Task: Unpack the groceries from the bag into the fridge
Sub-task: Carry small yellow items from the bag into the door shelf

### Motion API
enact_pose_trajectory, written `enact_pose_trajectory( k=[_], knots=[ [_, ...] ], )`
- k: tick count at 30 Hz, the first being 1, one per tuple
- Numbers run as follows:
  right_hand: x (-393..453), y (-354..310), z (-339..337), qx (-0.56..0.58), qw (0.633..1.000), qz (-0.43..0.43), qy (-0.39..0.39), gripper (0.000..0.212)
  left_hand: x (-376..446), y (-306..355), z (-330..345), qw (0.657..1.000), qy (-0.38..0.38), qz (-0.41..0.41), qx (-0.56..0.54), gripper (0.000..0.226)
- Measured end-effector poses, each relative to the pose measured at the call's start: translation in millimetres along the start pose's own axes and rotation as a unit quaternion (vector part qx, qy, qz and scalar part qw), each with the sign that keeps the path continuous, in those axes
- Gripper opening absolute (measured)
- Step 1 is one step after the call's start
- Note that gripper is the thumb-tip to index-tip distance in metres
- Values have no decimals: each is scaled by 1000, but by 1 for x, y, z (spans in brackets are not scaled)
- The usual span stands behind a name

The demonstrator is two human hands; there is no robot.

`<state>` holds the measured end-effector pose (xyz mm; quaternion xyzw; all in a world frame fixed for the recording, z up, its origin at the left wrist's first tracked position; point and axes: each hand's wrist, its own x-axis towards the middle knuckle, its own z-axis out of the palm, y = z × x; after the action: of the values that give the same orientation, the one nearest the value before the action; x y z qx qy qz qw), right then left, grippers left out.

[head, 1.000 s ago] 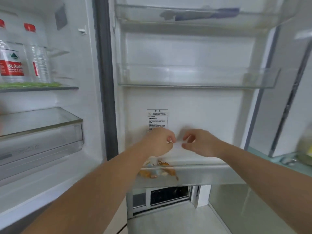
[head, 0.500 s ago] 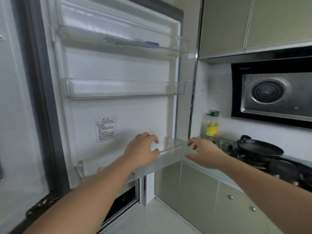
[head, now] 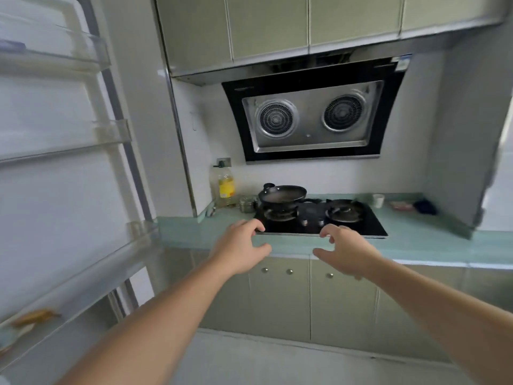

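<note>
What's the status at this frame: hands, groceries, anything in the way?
Left hand and right hand open, empty, over the counter edge. Orange packet in the lowest fridge door shelf. No grocery bag in view. Nothing in the way.

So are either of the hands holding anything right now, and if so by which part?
Nothing is held. The left hand and the right hand are both open and empty, out in front of the counter.

Beyond the left hand (head: 241, 249) a pale green surface (head: 433, 240) carries a black gas hob (head: 322, 220), with a range hood (head: 313, 120) and olive cabinets (head: 266, 26) above and matching cupboards (head: 280, 298) below.
</note>
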<state>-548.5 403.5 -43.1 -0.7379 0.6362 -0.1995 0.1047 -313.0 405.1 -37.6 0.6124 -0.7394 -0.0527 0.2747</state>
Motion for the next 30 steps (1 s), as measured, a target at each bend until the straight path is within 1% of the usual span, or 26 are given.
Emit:
enact_pose_trajectory(
  k=[5, 10, 13, 14, 17, 19, 22, 25, 27, 30],
  knots=[
    [-34, 37, -28, -38, 989, 121, 76, 49, 32, 40, 35, 994, -53, 99, -22, 38],
    [-82, 61, -46, -36, 952, 267, 147, 46, 45, 84, 61, 970, -110, 207, -59, 43],
    [-120, 71, -60, -43, 930, 323, 169, 44, 40, 119, 74, 951, -131, 263, -93, 39],
    [-134, 75, -65, -54, 924, 335, 175, 42, 36, 131, 78, 945, -134, 276, -114, 36],
    [-174, 86, -85, -97, 906, 362, 197, 26, 20, 170, 91, 926, -161, 298, -165, 30],
    [-199, 94, -103, -87, 892, 381, 226, 30, 8, 195, 97, 917, -188, 305, -176, 30],
    [-236, 111, -128, -59, 877, 395, 268, 35, -9, 230, 105, 911, -203, 314, -172, 32],
    [-270, 132, -137, -59, 870, 403, 277, 34, -27, 262, 115, 908, -208, 333, -148, 35],
    [-290, 146, -136, -39, 864, 413, 286, 34, -41, 281, 123, 902, -215, 343, -150, 34],
    [-316, 163, -133, -17, 860, 425, 283, 39, -62, 304, 136, 893, -224, 362, -144, 33]
  ],
)
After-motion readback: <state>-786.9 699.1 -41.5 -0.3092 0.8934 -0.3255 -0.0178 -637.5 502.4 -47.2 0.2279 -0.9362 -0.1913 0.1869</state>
